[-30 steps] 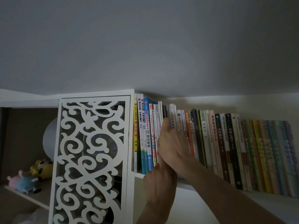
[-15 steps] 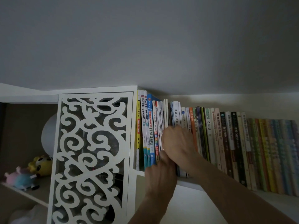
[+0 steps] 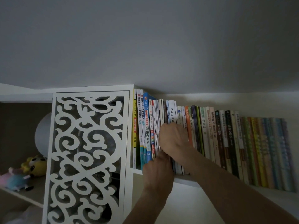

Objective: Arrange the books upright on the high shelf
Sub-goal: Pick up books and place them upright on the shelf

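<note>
A long row of books (image 3: 226, 135) stands upright on the high white shelf (image 3: 187, 181), just under the ceiling. My right hand (image 3: 174, 138) reaches in from the lower right. Its fingers curl over the spines of the white books (image 3: 171, 110), beside a bunch of thin books (image 3: 156, 120). My left hand (image 3: 157, 172) comes up from below. Its fingers point upward and touch the lower ends of those thin books at the shelf's front edge. The fingertips of both hands are partly hidden.
A white cabinet door with cut-out scrollwork (image 3: 87, 156) adjoins the books on the left. Further left an open compartment holds soft toys (image 3: 24, 173) and a pale round object (image 3: 42, 133). The grey ceiling (image 3: 145, 46) sits close above the book tops.
My right hand's raised finger has come down and curled against the spines. My left hand stays at the base of the thin books. The view has shifted slightly.
</note>
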